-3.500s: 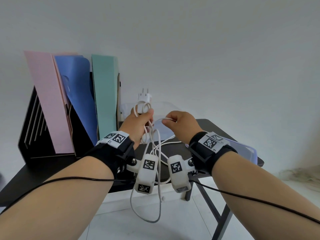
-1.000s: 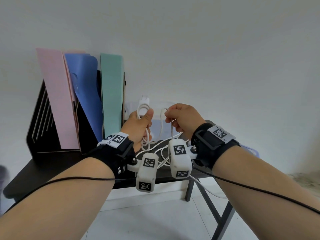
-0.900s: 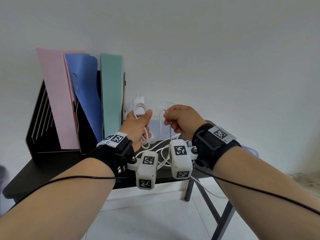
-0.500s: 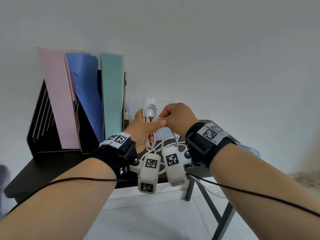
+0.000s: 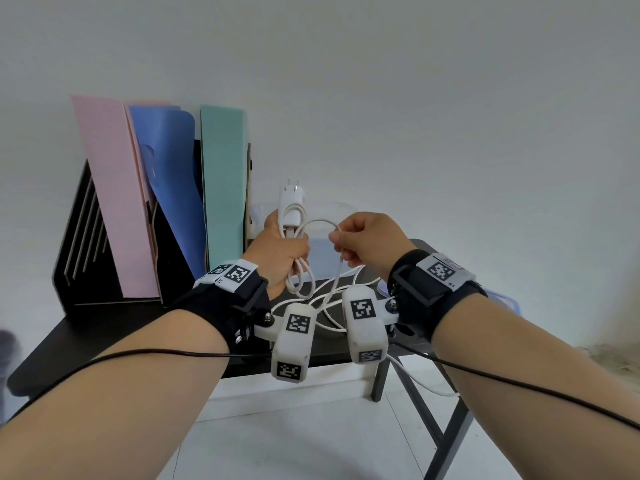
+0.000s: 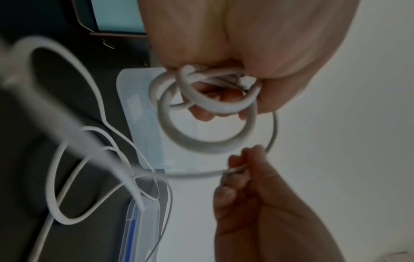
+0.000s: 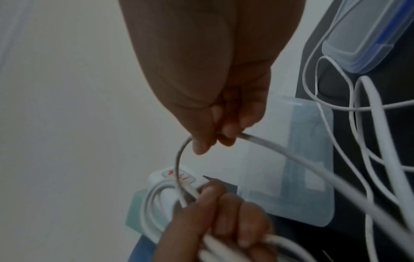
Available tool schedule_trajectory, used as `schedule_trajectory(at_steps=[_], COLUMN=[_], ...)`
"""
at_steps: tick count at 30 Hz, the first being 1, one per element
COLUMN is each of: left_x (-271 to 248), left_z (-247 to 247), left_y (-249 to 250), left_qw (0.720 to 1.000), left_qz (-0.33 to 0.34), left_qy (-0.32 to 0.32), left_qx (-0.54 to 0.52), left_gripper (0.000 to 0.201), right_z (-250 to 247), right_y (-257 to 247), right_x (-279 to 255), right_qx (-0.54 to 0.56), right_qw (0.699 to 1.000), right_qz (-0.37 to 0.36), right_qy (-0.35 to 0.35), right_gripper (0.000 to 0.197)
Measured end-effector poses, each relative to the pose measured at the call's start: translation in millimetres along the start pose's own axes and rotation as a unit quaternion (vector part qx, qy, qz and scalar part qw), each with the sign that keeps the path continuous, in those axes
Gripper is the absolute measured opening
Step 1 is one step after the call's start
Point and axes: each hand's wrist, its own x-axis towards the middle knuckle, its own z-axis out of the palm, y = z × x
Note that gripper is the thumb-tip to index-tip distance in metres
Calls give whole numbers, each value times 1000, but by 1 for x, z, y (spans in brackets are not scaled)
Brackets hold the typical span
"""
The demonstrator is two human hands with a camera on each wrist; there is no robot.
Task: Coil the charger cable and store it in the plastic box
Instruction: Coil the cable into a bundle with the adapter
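Two hands work the cable in the head view. The left hand (image 5: 282, 252) is wrapped around the charger plug (image 5: 291, 207) together with the finished loops of the charger cable (image 5: 320, 221). The plug stands nearly upright, long axis from 6 to 12 o'clock, prongs pointing to 12. From this fist the next loop arches toward 3 o'clock to the right hand (image 5: 367, 242), which pinches the cable between thumb and fingertips. Both hands are level and near each other, not touching. The free length drops from the right hand toward 7 o'clock onto the black table (image 5: 104, 327) and over its edge. The plastic box (image 5: 332, 211) stands behind the hands, mostly hidden.

From the left wrist view, the loops (image 6: 208, 109) hang below the left hand (image 6: 246, 44) at 6 o'clock, roughly round. The right hand (image 6: 251, 186) is further toward 6 o'clock, pinching the thin strand. The box (image 6: 143, 127) is behind the loops, and loose cable lies toward 8 o'clock.

From the right wrist view, the right hand (image 7: 212, 88) holds the strand at its fingertips (image 7: 226, 133); the left hand (image 7: 224, 218) with the plug (image 7: 177, 175) lies at 6 o'clock. The box lid (image 7: 363, 35) lies at 1 o'clock.

I judge that the coming move carries the pinched strand toward the left fist, so the left hand is nearer to the coil.
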Motion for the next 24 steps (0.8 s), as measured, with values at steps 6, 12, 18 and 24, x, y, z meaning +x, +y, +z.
schedule_trajectory(at_steps=[6, 12, 18, 24], left_x=[0, -7, -6, -5], left_z=[2, 5, 8, 9], left_y=[-4, -3, 3, 14], left_qw=[1000, 998, 997, 997], left_qz=[7, 2, 5, 14], left_qy=[-13, -62, -30, 42], left_qx=[27, 31, 67, -70], left_gripper=[49, 67, 60, 25], right_z=[6, 12, 15, 25], right_y=[-9, -12, -15, -7], right_x=[2, 4, 2, -5], right_qx=[118, 159, 108, 221], right_qw=[993, 987, 994, 973], right_qz=[-11, 2, -27, 37], right_qy=[-16, -22, -6, -48], right_gripper=[15, 18, 15, 16])
